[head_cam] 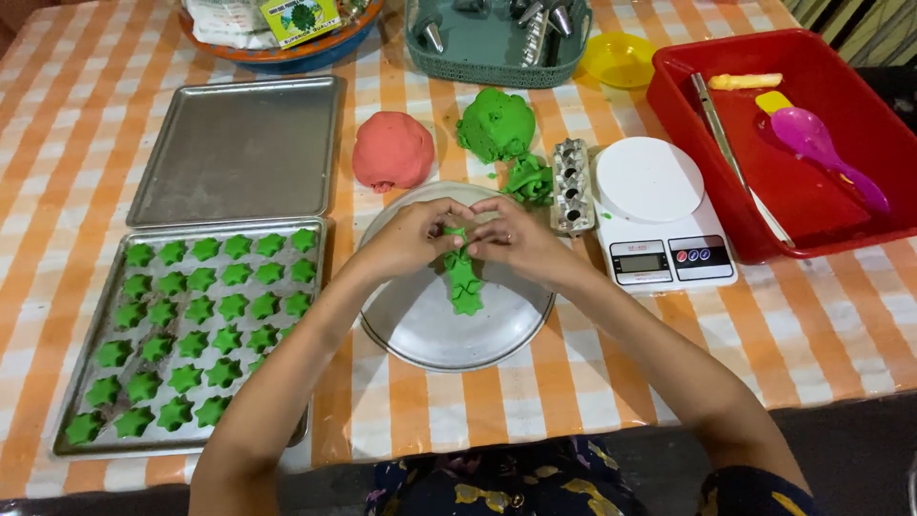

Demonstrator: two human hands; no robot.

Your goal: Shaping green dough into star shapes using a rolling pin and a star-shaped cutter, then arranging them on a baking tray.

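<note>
1. The left hand [413,234] and the right hand [516,237] are meeting fingertip to fingertip, both pinching the top end of one strip of green dough [463,277].
2. The strip is lying just below the two hands on one round metal plate [420,330]; it is showing about three star-shaped segments in a row, though the upper end is hidden by the fingers.
3. Above the left hand, one ball of red dough [393,150] is sitting on the checked tablecloth [592,373].
4. Above the right hand, one lump of green dough [495,124] is resting, with a smaller green scrap pile [527,179] just beside that hand's knuckles.
5. Right of the right hand, one metal mould [571,184] is standing next to one white kitchen scale [659,215].
6. Farther right, one red tub [831,153] is holding one purple spoon [823,148].
7. Left of the left hand, two baking trays are lying: the far tray [239,148] is bare, and the near tray [86,363] is carrying roughly thirty green star pieces [201,311], in rows of about five.
8. Well above both hands, one teal basket [497,53] and one small yellow bowl [619,57] are sitting side by side.
</note>
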